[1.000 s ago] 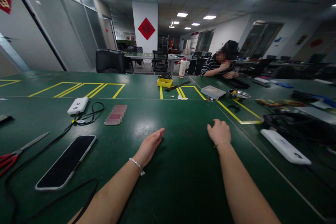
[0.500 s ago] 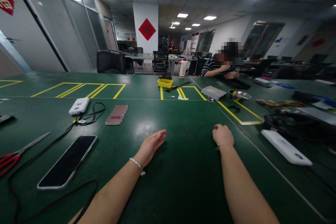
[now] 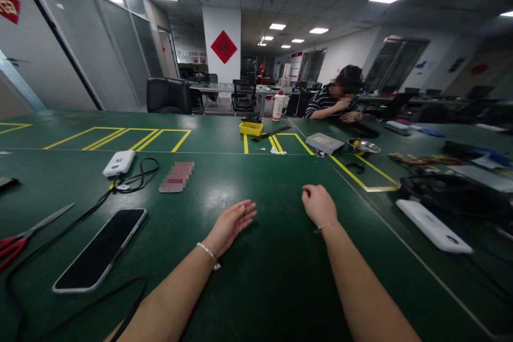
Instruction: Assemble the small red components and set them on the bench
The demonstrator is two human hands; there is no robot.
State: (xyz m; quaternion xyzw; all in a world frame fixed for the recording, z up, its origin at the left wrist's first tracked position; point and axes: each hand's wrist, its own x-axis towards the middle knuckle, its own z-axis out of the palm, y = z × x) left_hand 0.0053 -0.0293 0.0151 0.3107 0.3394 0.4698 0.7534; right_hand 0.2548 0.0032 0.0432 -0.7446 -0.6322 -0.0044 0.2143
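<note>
My left hand (image 3: 230, 227) is held over the green table, palm turned inward, with its slightly bent fingers apart and nothing in it. Facing it on the right, my right hand (image 3: 319, 204) shows its back, the fingers curled under and closed. Its palm is hidden, so I cannot see whether anything is inside. Bare tabletop (image 3: 276, 235) lies between the two hands. Left of my left hand are a smartphone (image 3: 102, 248) with a dark screen and a blurred-out reddish card-like item (image 3: 177, 177).
Red-handled scissors (image 3: 30, 232), a black cable (image 3: 94, 204) and a white device (image 3: 119, 163) lie left. Another white device (image 3: 433, 227) and a black bundle (image 3: 452, 195) lie right. Farther back are a yellow tray (image 3: 250, 129), a bottle (image 3: 278, 106) and a seated person (image 3: 331, 101).
My right hand has moved left, closer to my left hand. The left hand's fingers have spread a little as its palm turned slightly upward. The view has shifted slightly.
</note>
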